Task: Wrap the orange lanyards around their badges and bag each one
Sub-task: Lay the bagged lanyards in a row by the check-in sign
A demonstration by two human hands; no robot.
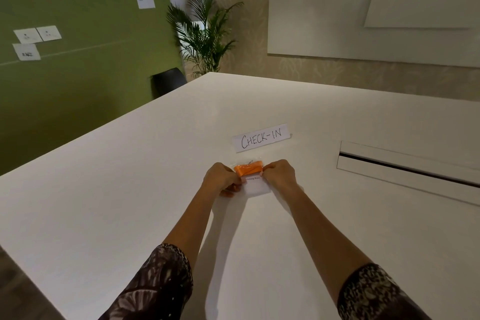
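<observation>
**On the white desk: one badge, one lanyard, two hands**

Nearest the camera, two forearms in dark patterned sleeves reach out over the desk (130, 163) and meet at a single bundle near its middle. One badge (257, 186) lies flat there, a white card whose printed line reads left to right, upright for the person. One orange lanyard (248, 169) is wound across the card's far end as a flat band. The band's long axis runs left to right, while the card's bare end points back toward the person. A bit of clear bag (255, 161) shows at the band's far edge; whether the whole bundle sits inside it cannot be told.

The left hand (220, 179) holds the bundle's left edge, its grip curled closed on it. The right hand (280, 176) pinches the right edge with fingertips together, its grip likewise clamped on the bundle.

Just beyond lies one paper sign (261, 138) lettered CHECK-IN, roughly parallel to the orange band. One long slot (407, 169) is cut into the desk to the right.

Past the desk's far corner stand one dark bin (168, 82) and one palm plant (205, 34). Four paper sheets hang on the green wall (78, 73) at left, and one whiteboard (324, 21) at right.
</observation>
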